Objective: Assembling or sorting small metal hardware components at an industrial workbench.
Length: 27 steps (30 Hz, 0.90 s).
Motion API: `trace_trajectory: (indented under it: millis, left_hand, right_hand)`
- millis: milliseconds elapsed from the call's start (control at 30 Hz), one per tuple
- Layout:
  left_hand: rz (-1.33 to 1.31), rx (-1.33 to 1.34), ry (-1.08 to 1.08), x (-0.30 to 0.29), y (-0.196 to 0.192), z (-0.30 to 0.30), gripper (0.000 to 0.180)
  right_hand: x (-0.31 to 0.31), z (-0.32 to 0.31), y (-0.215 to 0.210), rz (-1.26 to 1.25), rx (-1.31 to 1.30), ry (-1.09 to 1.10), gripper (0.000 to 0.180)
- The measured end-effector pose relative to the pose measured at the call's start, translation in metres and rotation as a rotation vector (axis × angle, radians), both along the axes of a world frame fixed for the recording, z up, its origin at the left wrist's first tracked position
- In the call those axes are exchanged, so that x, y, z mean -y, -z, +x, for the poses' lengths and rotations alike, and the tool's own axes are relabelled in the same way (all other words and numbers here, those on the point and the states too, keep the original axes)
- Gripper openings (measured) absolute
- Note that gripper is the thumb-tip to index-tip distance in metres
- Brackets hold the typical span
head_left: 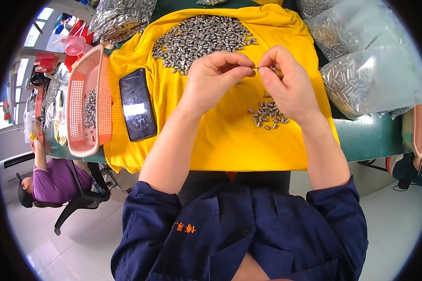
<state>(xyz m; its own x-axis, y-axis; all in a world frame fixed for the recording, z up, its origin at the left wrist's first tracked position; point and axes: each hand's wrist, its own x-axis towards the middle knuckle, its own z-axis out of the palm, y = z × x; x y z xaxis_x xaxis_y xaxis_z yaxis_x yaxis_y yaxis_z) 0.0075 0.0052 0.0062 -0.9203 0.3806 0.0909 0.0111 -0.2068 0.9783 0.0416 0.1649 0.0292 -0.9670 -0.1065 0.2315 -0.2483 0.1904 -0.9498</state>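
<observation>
I'm seeing a dark phone (137, 112) lying flat, a co-worker in purple (60, 180) sitting on a black chair (83, 200), what may be a pink fan (75, 46) standing beyond

The left forearm (170, 146) and right forearm (324, 149) reach forward, bare and angled inward. The left hand (214, 75) and right hand (290, 84) nearly meet at the fingertips, each with thumb and index finger pinched together.
</observation>
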Motion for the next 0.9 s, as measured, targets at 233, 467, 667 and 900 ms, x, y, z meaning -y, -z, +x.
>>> trace_trajectory:
  millis: [233, 467, 667, 900]
  left_hand:
    - [-0.034, 0.008, 0.015, 0.001, -0.001, 0.000, 0.010]
    - [-0.161, -0.010, -0.015, 0.000, -0.004, -0.001, 0.011]
    - [-0.116, 0.168, -0.099, 0.014, -0.007, -0.018, 0.014]
    - [-0.562, -0.486, -0.121, -0.048, -0.040, -0.125, 0.030]
  right_hand:
    - [0.002, -0.001, 0.000, 0.149, -0.125, 0.018, 0.006]
    - [0.002, -0.004, 0.005, 0.187, -0.198, 0.021, 0.007]
    - [-0.013, -0.003, -0.014, 0.128, -0.178, 0.106, 0.006]
    - [-0.011, -0.002, -0.015, 0.049, -0.182, 0.233, 0.004]
